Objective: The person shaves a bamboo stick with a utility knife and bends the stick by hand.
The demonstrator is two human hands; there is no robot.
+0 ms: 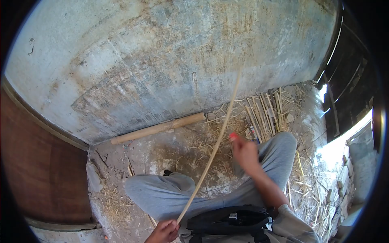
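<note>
My left hand (pixel 164 232) is at the bottom edge, fingers closed round the near end of a long, thin bamboo strip (pixel 209 160). The pale strip slants up and to the right across my lap, its far end blurred in front of the wall. To the right of the strip, apart from it, my right hand (pixel 245 154) is raised above my bent knee, smeared by motion. Its fingers look curled. A small red thing (pixel 233 137) shows at the fingertips; what it is, I cannot make out.
A thick bamboo pole (pixel 160 128) lies along the foot of the stained wall (pixel 162 60). Several split bamboo pieces (pixel 265 113) are bundled beyond my knee, with shavings (pixel 214 133) scattered about. A brown door (pixel 44 162) is at left. A black waist bag (pixel 227 218) sits on my lap.
</note>
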